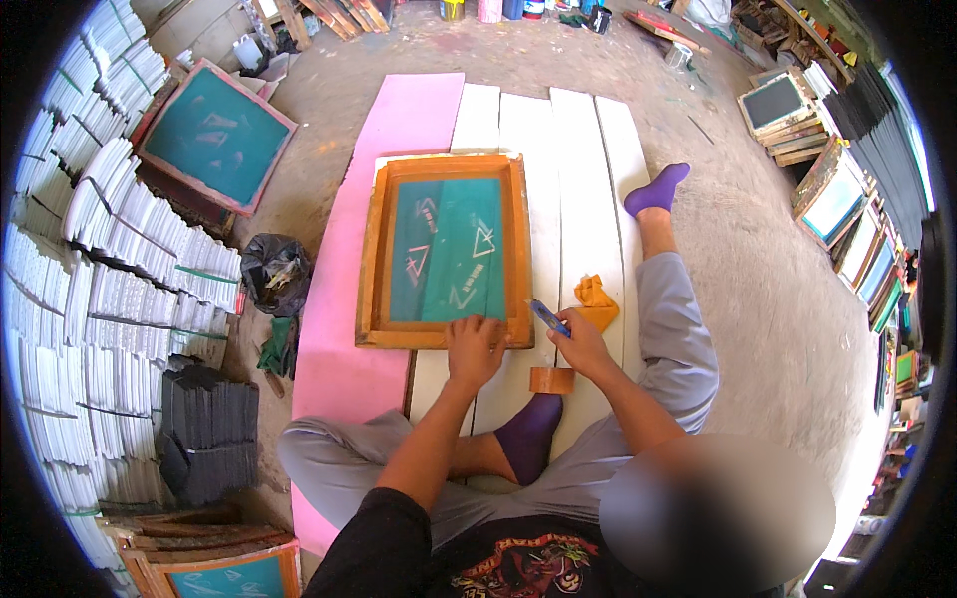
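A silkscreen frame [519, 254] with an orange-brown wooden border lies flat in front of me. White markings show on its teal mesh [449, 249]. My left hand [476, 349] rests over the near wooden bar, fingers stretched out and tips at the mesh's edge. To its right, my right hand [586, 351] is closed around a blue utility knife [549, 318], whose front end points up and left beside the frame's near right corner. A roll of brown tape [551, 380] stands between my hands, close to my foot. Just beyond my right hand lies a crumpled orange cloth [595, 302].
White boards [583, 199] and a pink board [344, 384] lie under the frame. Stacked white sheets [120, 249] line the left side, near a black bag [276, 274] and another teal screen [217, 137]. More screens [837, 204] lean along the right.
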{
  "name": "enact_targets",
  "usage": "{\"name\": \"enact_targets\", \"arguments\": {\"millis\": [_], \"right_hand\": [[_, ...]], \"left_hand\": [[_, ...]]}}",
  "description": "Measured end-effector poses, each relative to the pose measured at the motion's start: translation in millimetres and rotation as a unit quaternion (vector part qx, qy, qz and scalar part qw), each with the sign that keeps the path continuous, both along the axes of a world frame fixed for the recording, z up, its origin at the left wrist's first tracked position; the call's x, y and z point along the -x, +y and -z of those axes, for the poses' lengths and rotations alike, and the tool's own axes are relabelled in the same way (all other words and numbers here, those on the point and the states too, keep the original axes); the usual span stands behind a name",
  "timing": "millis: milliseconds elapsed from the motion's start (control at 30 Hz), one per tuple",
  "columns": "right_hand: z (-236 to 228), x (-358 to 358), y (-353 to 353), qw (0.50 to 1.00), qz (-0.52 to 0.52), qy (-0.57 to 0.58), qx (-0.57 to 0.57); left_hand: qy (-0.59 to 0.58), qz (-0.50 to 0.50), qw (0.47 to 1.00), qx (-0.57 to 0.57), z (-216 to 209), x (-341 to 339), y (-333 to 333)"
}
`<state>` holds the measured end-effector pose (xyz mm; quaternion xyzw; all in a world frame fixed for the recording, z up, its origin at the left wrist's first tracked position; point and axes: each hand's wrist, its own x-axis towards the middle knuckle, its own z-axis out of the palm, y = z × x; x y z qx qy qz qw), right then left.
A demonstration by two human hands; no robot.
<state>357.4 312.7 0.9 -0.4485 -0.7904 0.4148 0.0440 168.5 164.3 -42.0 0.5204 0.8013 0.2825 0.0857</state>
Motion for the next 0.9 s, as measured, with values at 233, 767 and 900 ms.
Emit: {"name": "enact_targets", "arguments": {"millis": [233, 767, 900], "right_hand": [[-32.9, 7.6, -28.9, 0.973, -0.117, -0.060, -0.190], [-51.8, 36.7, -43.4, 0.934, -0.198, -0.172, -0.244], [-49.0, 38.8, -43.1, 0.933, -0.201, -0.187, -0.234]], "left_hand": [[0.135, 0.033, 0.990, 0.026, -0.1, -45.8, -26.0], [0.129, 0.020, 0.988, 0.077, 4.2, -54.2, -25.2], [0.123, 0.020, 0.989, 0.073, 3.0, -54.5, -24.5]]}}
